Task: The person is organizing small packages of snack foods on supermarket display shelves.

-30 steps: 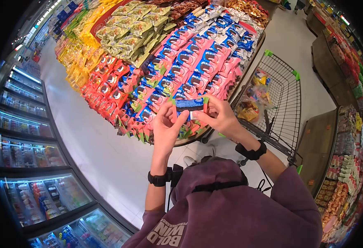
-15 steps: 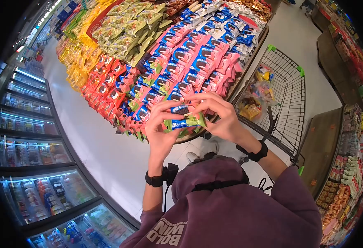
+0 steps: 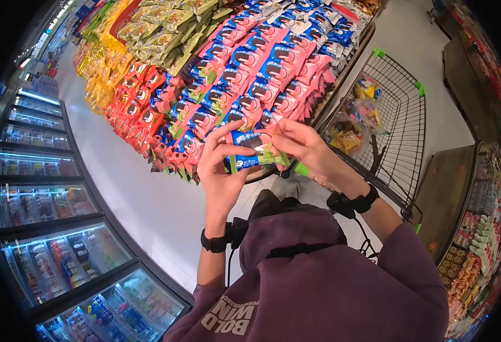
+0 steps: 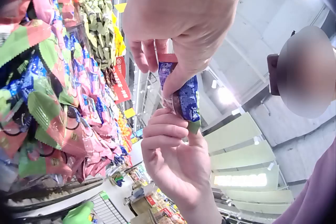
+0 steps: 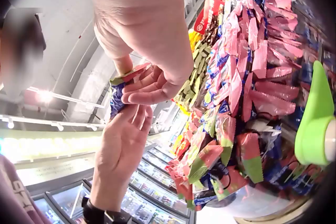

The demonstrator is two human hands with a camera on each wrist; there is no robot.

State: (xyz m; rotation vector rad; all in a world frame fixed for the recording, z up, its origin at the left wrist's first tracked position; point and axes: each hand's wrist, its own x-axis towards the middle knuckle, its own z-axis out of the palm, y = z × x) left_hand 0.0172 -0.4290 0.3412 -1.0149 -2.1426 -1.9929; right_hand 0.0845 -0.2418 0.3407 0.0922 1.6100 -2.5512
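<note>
A small blue packet (image 3: 248, 149) with green and pink ends and a dark cookie picture is held up before the person's chest, between both hands. The left hand (image 3: 219, 165) grips its left end, fingers curled over the top edge and thumb below. At its right end the right hand (image 3: 313, 153) pinches the wrapper with thumb and fingers. In the left wrist view the packet (image 4: 181, 91) lies under the left thumb, the right hand (image 4: 176, 153) at its lower end. The right wrist view has the packet (image 5: 117, 96) partly hidden behind the fingers.
A large round display of pink and blue packets (image 3: 262, 71) rises in front, with red packets (image 3: 138, 111) and green packets (image 3: 176, 28) beside them. The wire cart (image 3: 396, 131) at right holds several bagged snacks (image 3: 347, 137). Glass-topped freezers (image 3: 62, 256) line the left; shelves stand at far right.
The packet was turned over between the hands from its earlier back side to its cookie-picture side, then came slightly closer and tilted. The right fingers moved from arching over the packet to its right end.
</note>
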